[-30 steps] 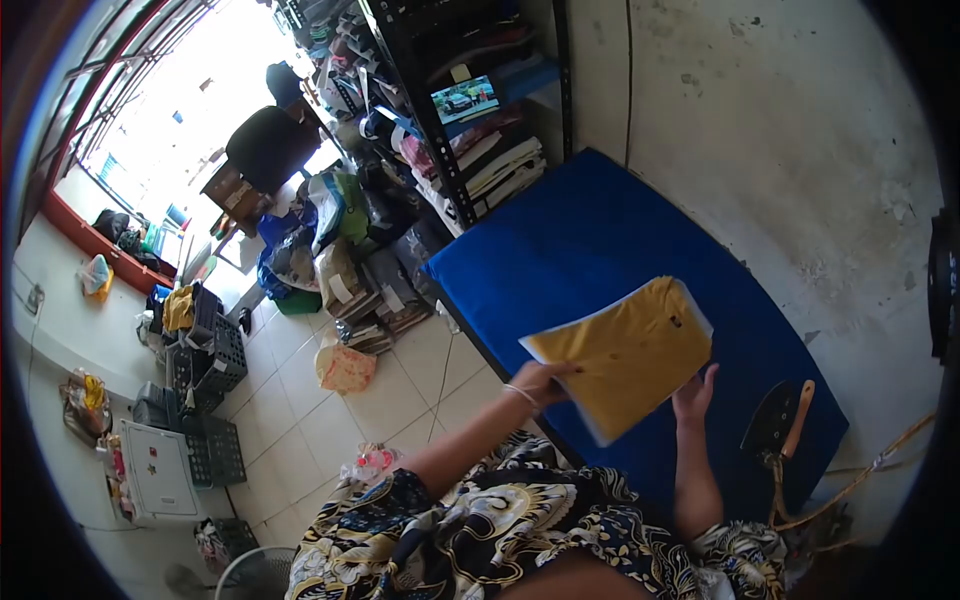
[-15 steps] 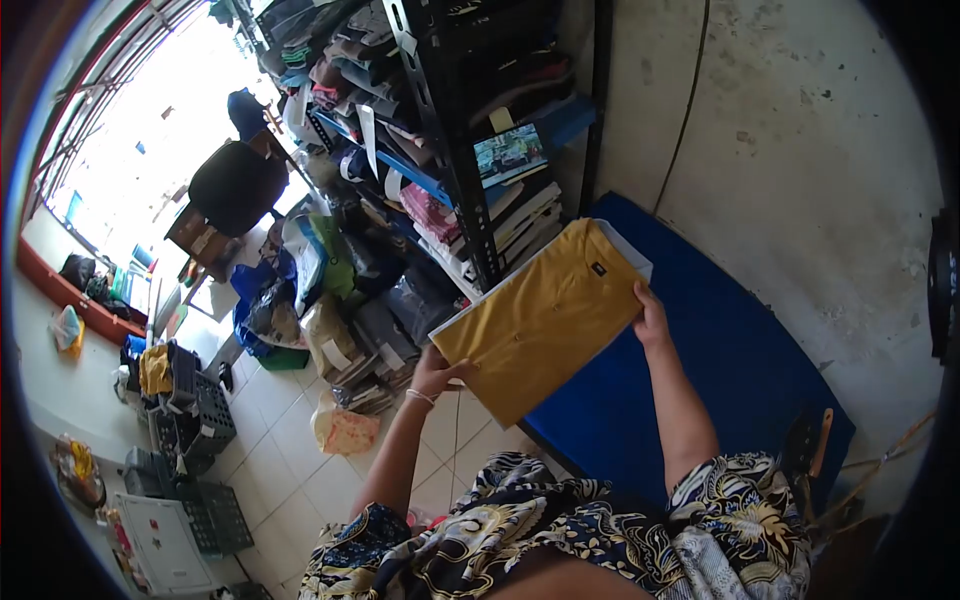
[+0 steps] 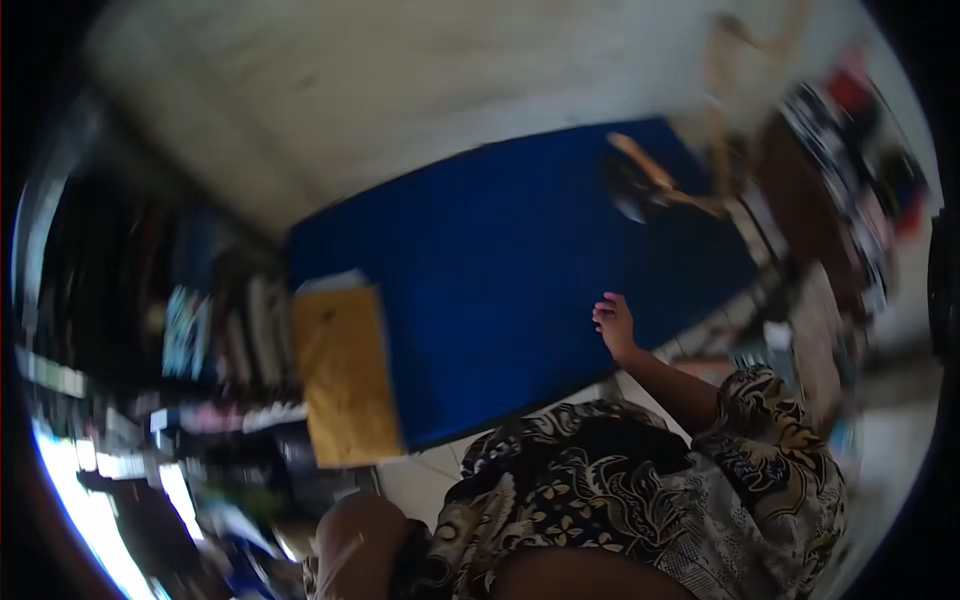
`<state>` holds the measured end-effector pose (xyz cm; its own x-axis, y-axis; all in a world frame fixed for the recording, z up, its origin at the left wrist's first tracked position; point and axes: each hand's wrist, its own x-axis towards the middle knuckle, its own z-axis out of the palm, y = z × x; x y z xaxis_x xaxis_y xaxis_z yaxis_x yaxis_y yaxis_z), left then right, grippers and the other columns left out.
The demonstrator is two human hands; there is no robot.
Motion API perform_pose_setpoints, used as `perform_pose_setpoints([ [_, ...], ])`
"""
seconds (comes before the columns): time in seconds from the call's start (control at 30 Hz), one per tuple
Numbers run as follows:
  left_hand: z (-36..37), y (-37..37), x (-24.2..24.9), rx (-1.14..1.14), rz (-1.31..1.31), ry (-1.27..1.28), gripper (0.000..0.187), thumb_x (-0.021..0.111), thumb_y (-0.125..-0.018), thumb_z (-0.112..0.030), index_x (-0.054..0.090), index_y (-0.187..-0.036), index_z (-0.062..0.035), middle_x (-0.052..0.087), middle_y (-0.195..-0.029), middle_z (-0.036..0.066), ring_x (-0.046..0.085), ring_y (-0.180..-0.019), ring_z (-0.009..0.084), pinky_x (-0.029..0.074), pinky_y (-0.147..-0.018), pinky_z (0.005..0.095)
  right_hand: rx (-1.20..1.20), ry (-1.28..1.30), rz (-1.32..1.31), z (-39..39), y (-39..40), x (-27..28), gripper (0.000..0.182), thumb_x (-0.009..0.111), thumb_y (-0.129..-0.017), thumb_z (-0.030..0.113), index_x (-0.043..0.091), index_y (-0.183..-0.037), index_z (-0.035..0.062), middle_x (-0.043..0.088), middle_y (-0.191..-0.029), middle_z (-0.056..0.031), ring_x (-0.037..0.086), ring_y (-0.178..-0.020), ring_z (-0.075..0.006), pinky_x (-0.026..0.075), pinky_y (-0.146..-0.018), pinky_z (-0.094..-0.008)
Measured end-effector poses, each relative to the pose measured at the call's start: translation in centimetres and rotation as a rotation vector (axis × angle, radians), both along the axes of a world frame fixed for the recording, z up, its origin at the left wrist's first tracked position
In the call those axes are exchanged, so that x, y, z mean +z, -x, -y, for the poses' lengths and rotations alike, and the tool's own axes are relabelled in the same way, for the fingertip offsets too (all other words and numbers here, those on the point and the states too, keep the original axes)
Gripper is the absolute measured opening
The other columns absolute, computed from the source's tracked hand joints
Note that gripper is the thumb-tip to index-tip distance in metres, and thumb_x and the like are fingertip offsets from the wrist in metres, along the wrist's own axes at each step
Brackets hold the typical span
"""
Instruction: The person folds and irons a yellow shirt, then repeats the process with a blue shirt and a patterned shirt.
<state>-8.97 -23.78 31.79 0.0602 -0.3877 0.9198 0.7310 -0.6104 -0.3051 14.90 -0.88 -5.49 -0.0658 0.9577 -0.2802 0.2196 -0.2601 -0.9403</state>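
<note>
A folded mustard-yellow garment [image 3: 350, 375] with a pale layer at its top end and a small dark mark is at the left end of the blue tabletop [image 3: 490, 270]. It reaches past the near left corner; whether it rests there or is held cannot be made out. My right hand [image 3: 614, 325] is over the near right part of the blue surface, fingers loosely curled and apart, holding nothing. My left hand does not show. A blurred patch of bare skin at the bottom left could be part of my left arm or a knee.
Blurred shelves with stacked cloth and packets [image 3: 240, 330] stand along the left. A dark object with an orange-brown handle [image 3: 642, 160] lies at the table's far right. Heaped clothes [image 3: 840, 160] are beyond it. A stained wall [image 3: 400, 100] is behind.
The view has swung right and smeared. The garment, held between both hands before, is now at the table's left end. My right hand has let go of it; my left hand has gone from sight.
</note>
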Motion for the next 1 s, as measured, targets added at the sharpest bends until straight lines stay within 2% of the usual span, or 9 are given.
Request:
perform_pose_setpoints([
  [0.3, -14.6, -18.9, -1.4, -0.779, 0.006, 0.068, 0.058, 0.068, -0.072, -0.028, 0.041, -0.116, 0.0002, 0.048, -0.111, 0.012, 0.049, -0.095, 0.0187, 0.040, -0.085, 0.0314, -0.657, -0.334, 0.182, 2.2, -31.5, -1.1, 0.035, 0.055, -0.076, 0.004, 0.043, -0.109, 0.0035, 0.055, -0.085, -0.0060, 0.053, -0.064, -0.0109, 0.044, -0.054, -0.0234],
  [0.4, -18.5, -27.3, -2.1, -0.893, -0.021, 0.101, 0.056, 0.066, -0.073, -0.028, 0.042, -0.115, 0.0002, 0.049, -0.110, 0.012, 0.049, -0.095, 0.0185, 0.040, -0.085, 0.0312, -0.768, -0.491, 0.522, 1.9, -40.2, -0.6, 0.029, 0.052, -0.074, 0.000, 0.047, -0.102, 0.0020, 0.055, -0.083, -0.0082, 0.053, -0.068, -0.0145, 0.043, -0.058, -0.0242],
  [0.5, -21.1, -33.7, -2.3, -0.968, -0.034, 0.155, 0.055, 0.065, -0.074, -0.028, 0.043, -0.115, 0.0003, 0.049, -0.110, 0.012, 0.050, -0.095, 0.0183, 0.040, -0.084, 0.0310, -0.805, -0.641, 1.197, 1.3, -48.9, 0.4, 0.034, 0.061, -0.070, 0.008, 0.048, -0.101, 0.0008, 0.056, -0.088, -0.0144, 0.054, -0.076, -0.0278, 0.044, -0.068, -0.0358],
  [0.6, -22.8, -38.4, -2.0, -1.011, -0.052, 0.191, 0.053, 0.064, -0.075, -0.029, 0.043, -0.114, 0.0003, 0.050, -0.110, 0.012, 0.050, -0.095, 0.0181, 0.041, -0.084, 0.0308, -0.838, -0.124, 1.135, -0.1, -55.0, 2.9, 0.038, 0.060, -0.071, 0.012, 0.046, -0.102, -0.0031, 0.049, -0.102, -0.0218, 0.046, -0.097, -0.0327, 0.038, -0.082, -0.0402],
  [0.7, -23.6, -41.3, -1.6, -1.030, -0.065, 0.216, 0.052, 0.063, -0.076, -0.029, 0.044, -0.114, 0.0003, 0.050, -0.109, 0.012, 0.051, -0.095, 0.0179, 0.041, -0.084, 0.0306, -0.772, 0.223, 1.109, -1.0, -61.0, 0.5, 0.031, 0.061, -0.070, 0.016, 0.050, -0.091, -0.0039, 0.053, -0.091, -0.0220, 0.051, -0.087, -0.0330, 0.041, -0.075, -0.0402],
  [0.77, -23.9, -42.7, -1.7, -1.026, -0.070, 0.220, 0.051, 0.062, -0.076, -0.029, 0.044, -0.114, 0.0004, 0.051, -0.109, 0.011, 0.051, -0.095, 0.0178, 0.041, -0.084, 0.0304, -0.341, 0.466, 1.035, -2.2, -65.2, -2.9, 0.037, 0.067, -0.069, 0.027, 0.051, -0.090, 0.0000, 0.054, -0.077, -0.0173, 0.049, -0.058, -0.0309, 0.040, -0.052, -0.0405],
  [0.83, -24.1, -43.4, -1.5, -1.024, -0.065, 0.227, 0.050, 0.062, -0.077, -0.029, 0.045, -0.113, 0.0004, 0.051, -0.109, 0.011, 0.051, -0.095, 0.0177, 0.041, -0.083, 0.0303, -0.271, 0.475, 0.936, -3.1, -64.8, -0.7, 0.028, 0.066, -0.071, 0.022, 0.050, -0.084, 0.0021, 0.054, -0.074, -0.0112, 0.045, -0.052, -0.0210, 0.036, -0.048, -0.0337],
  [0.93, -24.0, -43.8, -1.3, -1.028, -0.054, 0.223, 0.049, 0.060, -0.078, -0.030, 0.045, -0.113, 0.0004, 0.051, -0.108, 0.011, 0.051, -0.094, 0.0175, 0.042, -0.083, 0.0301, -0.470, 0.122, -0.197, -2.9, -61.5, 3.9, 0.016, 0.059, -0.077, 0.016, 0.049, -0.076, 0.0031, 0.046, -0.066, -0.0009, 0.044, -0.056, -0.0101, 0.038, -0.052, -0.0267],
  [1.0, -24.0, -43.7, -1.4, -1.045, -0.036, 0.223, 0.048, 0.060, -0.078, -0.030, 0.046, -0.113, 0.0004, 0.052, -0.108, 0.011, 0.052, -0.094, 0.0174, 0.042, -0.083, 0.0299, -0.345, 0.023, -0.256, -3.7, -57.3, 8.4, 0.017, 0.059, -0.078, 0.017, 0.048, -0.077, 0.0041, 0.045, -0.066, 0.0001, 0.044, -0.058, -0.0085, 0.037, -0.053, -0.0253],
])
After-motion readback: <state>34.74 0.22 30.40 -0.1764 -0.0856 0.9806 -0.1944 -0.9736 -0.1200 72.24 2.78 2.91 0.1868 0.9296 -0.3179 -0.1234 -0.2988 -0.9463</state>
